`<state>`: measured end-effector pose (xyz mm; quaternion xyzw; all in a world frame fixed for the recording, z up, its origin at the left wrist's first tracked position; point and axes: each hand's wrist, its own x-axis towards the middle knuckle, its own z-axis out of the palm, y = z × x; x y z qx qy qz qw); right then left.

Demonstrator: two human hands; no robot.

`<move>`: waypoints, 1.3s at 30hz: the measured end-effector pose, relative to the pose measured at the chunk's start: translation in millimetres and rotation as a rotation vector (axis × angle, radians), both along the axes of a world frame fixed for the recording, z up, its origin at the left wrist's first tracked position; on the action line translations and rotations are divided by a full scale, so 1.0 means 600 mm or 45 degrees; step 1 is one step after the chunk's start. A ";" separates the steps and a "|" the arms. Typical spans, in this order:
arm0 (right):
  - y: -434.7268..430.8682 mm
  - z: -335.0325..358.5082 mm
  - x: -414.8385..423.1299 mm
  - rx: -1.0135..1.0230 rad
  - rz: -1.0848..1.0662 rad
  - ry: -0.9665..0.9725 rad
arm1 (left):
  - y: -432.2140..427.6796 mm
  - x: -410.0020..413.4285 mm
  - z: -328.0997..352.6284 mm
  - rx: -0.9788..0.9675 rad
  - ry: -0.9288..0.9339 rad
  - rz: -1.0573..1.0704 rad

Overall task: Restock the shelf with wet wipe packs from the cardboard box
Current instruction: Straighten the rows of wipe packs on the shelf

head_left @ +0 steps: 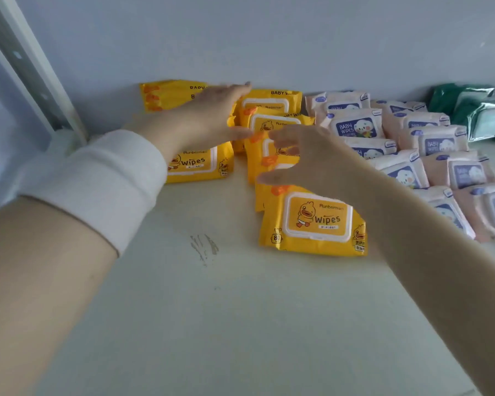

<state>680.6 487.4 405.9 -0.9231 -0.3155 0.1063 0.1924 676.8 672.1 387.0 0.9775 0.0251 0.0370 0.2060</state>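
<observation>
Head view looks down onto a pale shelf [240,324] with both forearms reaching forward across it toward a cluster of yellow wipe packs [272,130] near the back wall [269,38]. Taking the nearest yellow pack [315,221], the one lying flat with its duck label facing up, as the landmark: the left hand [212,115] is beyond and to the left of it, its arm coming in from the lower left with a white sleeve cuff [97,181] pushed up the forearm. That hand is held flat and tilted, fingers [235,91] stretched out together toward the wall, thumb spread below; it covers part of the rear yellow packs, but whether it presses on them cannot be told. The right hand [306,158] hovers just beyond the landmark pack, its bare forearm crossing in from the lower right. Its fingers are curled into a wide open C, thumb below and fingertips above, around the middle yellow packs without clearly closing on any. Left of the landmark, another yellow pack [197,164] stands partly behind the left wrist. Right of the landmark run rows of pink-and-blue wipe packs [423,144], and beyond those, green packs [475,112] sit against the wall. A white upright post [26,58] rises far to the left.
</observation>
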 end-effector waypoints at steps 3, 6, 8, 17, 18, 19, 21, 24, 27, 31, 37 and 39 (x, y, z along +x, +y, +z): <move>-0.088 -0.006 0.010 -0.288 -0.096 0.047 | -0.075 0.017 -0.001 -0.138 0.068 -0.181; -0.122 -0.037 0.019 -0.520 -0.026 -0.015 | -0.114 0.027 -0.031 -0.037 0.266 -0.234; -0.129 -0.056 0.026 -0.522 0.055 -0.137 | -0.120 0.030 -0.042 0.046 0.282 -0.210; -0.142 -0.081 0.045 -0.243 0.408 -0.498 | -0.118 0.028 -0.039 -0.415 0.490 0.021; -0.142 -0.081 0.050 -0.232 0.424 -0.524 | -0.115 0.023 -0.037 -0.479 0.457 0.048; -0.142 -0.081 0.056 -0.220 0.425 -0.543 | -0.111 0.017 -0.034 -0.535 0.417 0.061; -0.141 -0.081 0.064 -0.191 0.403 -0.595 | -0.104 0.007 -0.028 -0.578 0.359 0.043; -0.133 -0.080 0.073 -0.301 0.449 -0.601 | -0.097 -0.002 -0.011 -0.611 0.416 -0.015; -0.123 -0.077 0.082 -0.395 0.515 -0.524 | -0.093 0.012 0.006 -0.668 0.537 -0.077; -0.117 -0.068 0.074 -0.419 0.522 -0.491 | -0.084 0.076 -0.012 -0.359 0.236 0.098; -0.113 -0.070 0.077 -0.469 0.486 -0.496 | -0.088 0.128 -0.029 0.159 0.530 0.015; -0.111 -0.071 0.078 -0.471 0.470 -0.497 | -0.087 0.136 -0.027 0.195 0.655 -0.039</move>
